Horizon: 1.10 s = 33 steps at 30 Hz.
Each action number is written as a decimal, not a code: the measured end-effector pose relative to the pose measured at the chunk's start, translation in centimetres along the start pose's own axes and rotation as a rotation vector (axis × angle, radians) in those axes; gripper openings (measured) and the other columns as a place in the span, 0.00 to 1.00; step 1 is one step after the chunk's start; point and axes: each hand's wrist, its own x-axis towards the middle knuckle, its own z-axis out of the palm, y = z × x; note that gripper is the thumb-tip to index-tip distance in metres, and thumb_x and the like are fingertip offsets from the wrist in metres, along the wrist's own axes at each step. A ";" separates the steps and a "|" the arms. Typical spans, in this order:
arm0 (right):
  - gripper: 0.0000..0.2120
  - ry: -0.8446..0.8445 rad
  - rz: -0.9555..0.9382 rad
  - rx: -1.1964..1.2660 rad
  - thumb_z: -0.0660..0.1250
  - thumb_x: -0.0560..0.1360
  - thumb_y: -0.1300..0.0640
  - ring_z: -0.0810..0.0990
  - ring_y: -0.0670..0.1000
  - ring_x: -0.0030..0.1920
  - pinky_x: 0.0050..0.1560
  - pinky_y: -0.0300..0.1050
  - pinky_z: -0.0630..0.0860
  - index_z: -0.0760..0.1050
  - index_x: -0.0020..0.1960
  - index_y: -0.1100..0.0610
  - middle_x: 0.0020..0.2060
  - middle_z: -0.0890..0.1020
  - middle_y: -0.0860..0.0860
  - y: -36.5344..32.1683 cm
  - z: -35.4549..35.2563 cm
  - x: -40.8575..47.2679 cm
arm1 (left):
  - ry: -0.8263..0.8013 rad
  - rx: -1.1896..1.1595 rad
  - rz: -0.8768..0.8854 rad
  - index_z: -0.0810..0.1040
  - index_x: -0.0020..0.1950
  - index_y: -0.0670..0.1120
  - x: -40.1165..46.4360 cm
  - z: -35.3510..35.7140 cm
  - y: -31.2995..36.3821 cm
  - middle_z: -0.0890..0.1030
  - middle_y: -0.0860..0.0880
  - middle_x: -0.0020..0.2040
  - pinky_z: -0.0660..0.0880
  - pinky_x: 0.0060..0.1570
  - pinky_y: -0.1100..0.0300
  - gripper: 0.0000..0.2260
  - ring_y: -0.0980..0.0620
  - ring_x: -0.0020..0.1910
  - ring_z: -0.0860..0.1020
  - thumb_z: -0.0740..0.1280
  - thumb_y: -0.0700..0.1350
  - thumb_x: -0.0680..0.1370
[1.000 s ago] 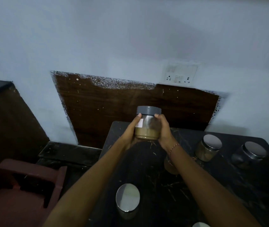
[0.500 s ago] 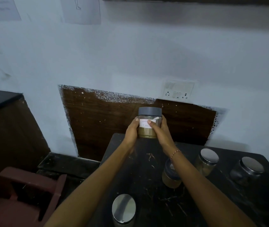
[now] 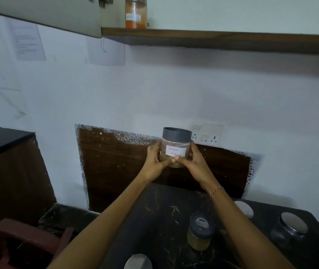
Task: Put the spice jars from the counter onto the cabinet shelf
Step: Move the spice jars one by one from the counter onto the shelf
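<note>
A grey-lidded spice jar with tan powder and a white handwritten label is held upright in front of the wall, above the dark counter. My left hand grips its left side and my right hand its right side. High above, a wooden cabinet shelf carries one jar of orange powder. On the counter stand another grey-lidded jar, a dark jar with a steel lid, a steel lid partly behind my right arm, and a steel-lidded jar at the bottom edge.
A wall socket sits just right of the held jar. A dark wooden panel backs the counter. A red-brown chair is at the lower left, beside a dark cabinet. Papers hang on the wall.
Both hands have lifted the jar higher and turned it so the label faces me. The view has tilted up, bringing the shelf and its orange jar into sight.
</note>
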 end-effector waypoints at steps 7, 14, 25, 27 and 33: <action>0.31 0.152 -0.137 -0.028 0.72 0.71 0.56 0.75 0.49 0.62 0.58 0.43 0.76 0.63 0.70 0.50 0.64 0.76 0.50 -5.4 -0.7 2.1 | 0.198 0.101 0.259 0.70 0.67 0.41 1.2 -0.6 6.2 0.74 0.44 0.64 0.72 0.61 0.59 0.24 0.49 0.62 0.74 0.71 0.38 0.71; 0.32 0.194 -0.333 -0.149 0.72 0.70 0.58 0.74 0.49 0.60 0.50 0.34 0.72 0.63 0.70 0.52 0.65 0.75 0.52 -14.1 -1.1 6.5 | 0.310 0.052 0.361 0.71 0.66 0.42 4.6 -2.4 13.2 0.75 0.44 0.64 0.72 0.64 0.55 0.23 0.47 0.63 0.74 0.70 0.41 0.73; 0.28 0.118 -0.478 -0.282 0.70 0.71 0.61 0.75 0.54 0.62 0.60 0.49 0.76 0.65 0.69 0.57 0.61 0.77 0.56 -26.6 -4.0 13.6 | 0.330 0.036 0.523 0.72 0.65 0.38 11.8 -6.8 24.7 0.78 0.43 0.60 0.74 0.55 0.63 0.23 0.50 0.58 0.75 0.72 0.38 0.71; 0.29 0.145 -0.482 -0.297 0.71 0.70 0.60 0.76 0.54 0.62 0.61 0.51 0.75 0.66 0.69 0.56 0.61 0.77 0.56 -27.7 -4.3 15.4 | 0.337 0.061 0.530 0.73 0.63 0.38 13.5 -7.4 26.1 0.78 0.42 0.59 0.75 0.56 0.60 0.22 0.49 0.57 0.76 0.72 0.38 0.70; 0.27 0.174 -0.411 -0.249 0.71 0.69 0.67 0.77 0.58 0.58 0.61 0.56 0.75 0.69 0.66 0.59 0.58 0.78 0.60 -29.5 -4.2 21.8 | 0.270 0.275 0.501 0.75 0.57 0.38 19.7 -9.8 28.8 0.76 0.44 0.50 0.73 0.45 0.63 0.13 0.48 0.51 0.74 0.64 0.31 0.73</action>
